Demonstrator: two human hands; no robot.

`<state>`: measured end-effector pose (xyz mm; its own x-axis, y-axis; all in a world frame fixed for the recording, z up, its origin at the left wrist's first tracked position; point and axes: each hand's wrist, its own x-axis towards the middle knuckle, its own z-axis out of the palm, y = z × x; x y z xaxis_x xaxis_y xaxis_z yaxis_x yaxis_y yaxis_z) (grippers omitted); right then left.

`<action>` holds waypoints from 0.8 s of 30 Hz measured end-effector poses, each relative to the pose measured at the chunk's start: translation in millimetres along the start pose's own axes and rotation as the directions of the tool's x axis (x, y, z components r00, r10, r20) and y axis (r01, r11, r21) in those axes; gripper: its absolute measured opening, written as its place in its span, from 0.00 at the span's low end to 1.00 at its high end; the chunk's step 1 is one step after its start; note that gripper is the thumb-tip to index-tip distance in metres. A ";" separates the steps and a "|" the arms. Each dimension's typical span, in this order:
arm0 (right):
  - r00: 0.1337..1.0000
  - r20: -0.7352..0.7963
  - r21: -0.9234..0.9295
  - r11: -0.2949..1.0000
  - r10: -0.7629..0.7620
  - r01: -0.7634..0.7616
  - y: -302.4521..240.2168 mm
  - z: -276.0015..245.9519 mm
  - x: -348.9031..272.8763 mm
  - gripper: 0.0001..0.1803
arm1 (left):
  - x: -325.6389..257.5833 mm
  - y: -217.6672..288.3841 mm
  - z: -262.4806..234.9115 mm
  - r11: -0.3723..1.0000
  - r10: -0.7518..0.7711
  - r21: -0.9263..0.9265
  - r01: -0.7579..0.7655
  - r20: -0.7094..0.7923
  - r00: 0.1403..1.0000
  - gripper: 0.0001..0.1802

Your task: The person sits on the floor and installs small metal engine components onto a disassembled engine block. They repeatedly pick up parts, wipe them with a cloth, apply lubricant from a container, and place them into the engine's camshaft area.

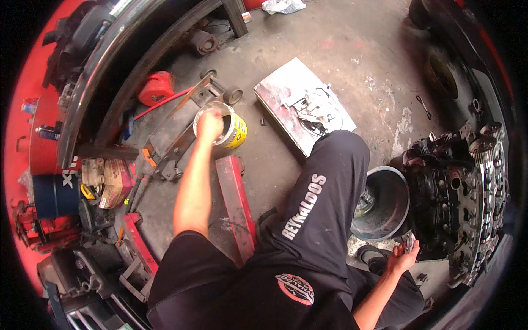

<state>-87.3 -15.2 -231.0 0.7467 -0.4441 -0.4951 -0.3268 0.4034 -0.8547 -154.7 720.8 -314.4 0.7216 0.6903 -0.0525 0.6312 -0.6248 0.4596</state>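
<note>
Concrete floor (330,49): left hand (209,124) inside yellow can (234,129), fingers hidden; right hand (402,257) fingers gripping small metal part (408,241) beside engine block (456,192).

One can (231,129), one bucket (391,181)

floor between yellow can (226,128) and white panel (303,104) lay open | floor jack (176,135) crowded can's left | engine block (462,192) walled bucket's (385,203) right

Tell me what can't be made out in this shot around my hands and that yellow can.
Head view only:
- Inside of the yellow can: the left hand covers its mouth.
- Small part in the right hand: too small, partly wrapped by fingers.
- Contents of the grey bucket: murky, leg overlaps.
</note>
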 end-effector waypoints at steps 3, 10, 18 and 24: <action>0.998 0.048 -0.026 0.999 0.034 -0.033 1.3 -0.5 -5.9 0.16 | 25.7 -42.9 19.5 0.977 -0.211 0.137 0.165 0.466 0.859 0.26; 0.986 0.118 0.109 0.985 0.121 -0.134 2.3 -4.5 -40.7 0.19 | 69.8 -80.6 122.5 0.897 -0.203 0.424 -0.124 0.645 0.737 0.26; 0.981 0.105 0.030 0.986 0.162 -0.166 -7.6 22.3 -35.8 0.20 | 101.2 -219.4 181.8 0.821 -0.473 0.159 0.549 0.727 0.498 0.26; 0.987 0.119 0.041 0.993 0.109 -0.114 -8.5 16.8 -54.8 0.20 | 71.4 -67.7 106.3 0.955 -0.183 0.295 0.039 0.479 0.858 0.20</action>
<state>-115.7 19.2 -194.0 0.7706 -0.2990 -0.5628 -0.3861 0.4836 -0.7856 -115.7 773.7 -443.5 0.6402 0.5323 -0.5539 0.7146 -0.6773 0.1751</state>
